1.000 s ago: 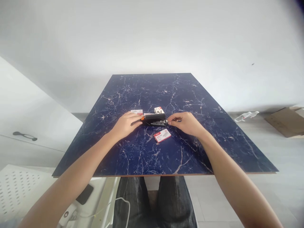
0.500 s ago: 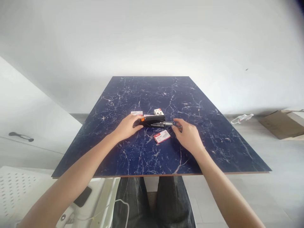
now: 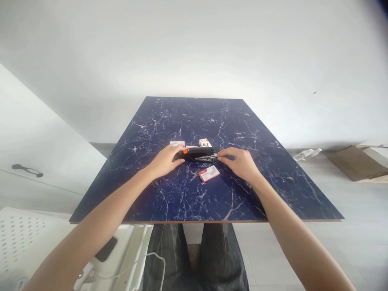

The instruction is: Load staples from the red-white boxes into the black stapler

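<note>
A black stapler (image 3: 198, 152) with an orange patch lies sideways on the dark blue marbled table (image 3: 194, 117). My left hand (image 3: 168, 161) grips its left end between thumb and fingers. At its right end a metal part juts out a little, and my right hand (image 3: 236, 161) pinches the tip of that part. Just in front of the stapler lies a small red and white box (image 3: 209, 173). Behind it stands another small white box (image 3: 205, 142), and a flat white and red box (image 3: 177, 143) is partly covered by my left hand.
A white wall rises behind the table. On the floor to the right are a cardboard box (image 3: 354, 161) and a clear plastic bottle (image 3: 306, 154). A black phone-like object (image 3: 106, 249) and a white cable (image 3: 157, 256) are at the lower left.
My right hand has moved left against the stapler, and the metal part that stuck out at its right end now sits further in. My left hand keeps its hold.
</note>
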`<state>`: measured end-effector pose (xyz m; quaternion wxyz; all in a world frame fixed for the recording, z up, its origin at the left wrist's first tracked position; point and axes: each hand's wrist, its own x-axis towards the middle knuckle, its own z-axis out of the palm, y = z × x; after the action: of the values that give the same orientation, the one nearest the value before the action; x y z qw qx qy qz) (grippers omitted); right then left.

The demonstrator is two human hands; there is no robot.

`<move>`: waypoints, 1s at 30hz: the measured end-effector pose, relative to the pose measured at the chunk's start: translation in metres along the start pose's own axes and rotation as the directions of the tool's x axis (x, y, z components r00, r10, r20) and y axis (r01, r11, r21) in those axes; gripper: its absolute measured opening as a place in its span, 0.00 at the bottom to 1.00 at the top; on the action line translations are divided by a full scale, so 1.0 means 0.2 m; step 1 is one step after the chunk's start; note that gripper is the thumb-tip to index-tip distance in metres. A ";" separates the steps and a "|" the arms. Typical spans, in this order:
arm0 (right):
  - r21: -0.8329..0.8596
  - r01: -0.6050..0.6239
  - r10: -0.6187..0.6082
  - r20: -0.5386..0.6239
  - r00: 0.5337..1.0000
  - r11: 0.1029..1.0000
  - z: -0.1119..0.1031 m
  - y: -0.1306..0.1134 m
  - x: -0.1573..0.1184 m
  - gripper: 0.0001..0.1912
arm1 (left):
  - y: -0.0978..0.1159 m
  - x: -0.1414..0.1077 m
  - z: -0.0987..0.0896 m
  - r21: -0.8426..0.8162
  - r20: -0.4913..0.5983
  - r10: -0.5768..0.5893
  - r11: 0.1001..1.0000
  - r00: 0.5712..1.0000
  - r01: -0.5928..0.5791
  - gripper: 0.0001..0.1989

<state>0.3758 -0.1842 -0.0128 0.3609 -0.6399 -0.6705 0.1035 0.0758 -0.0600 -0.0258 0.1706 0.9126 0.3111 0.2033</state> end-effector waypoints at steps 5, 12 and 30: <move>0.042 -0.010 0.007 0.054 0.999 0.999 0.00 0.01 0.02 0.07 | 0.00 0.00 -0.01 -0.019 0.031 -0.033 0.999 0.999 0.034 0.20; 0.156 -0.118 0.106 0.083 0.991 0.981 0.03 0.05 0.02 0.07 | 0.02 0.00 -0.02 -0.044 0.058 -0.073 0.996 0.996 0.076 0.21; 0.091 -0.332 0.336 -0.025 0.942 0.939 0.13 -0.18 -0.14 0.34 | 0.04 0.01 -0.01 -0.091 0.028 -0.107 0.990 0.994 0.109 0.32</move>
<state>0.3287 -0.2079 -0.0193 0.3785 -0.7304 -0.5396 0.1788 0.0810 -0.0642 -0.0200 0.2270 0.8878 0.3485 0.1972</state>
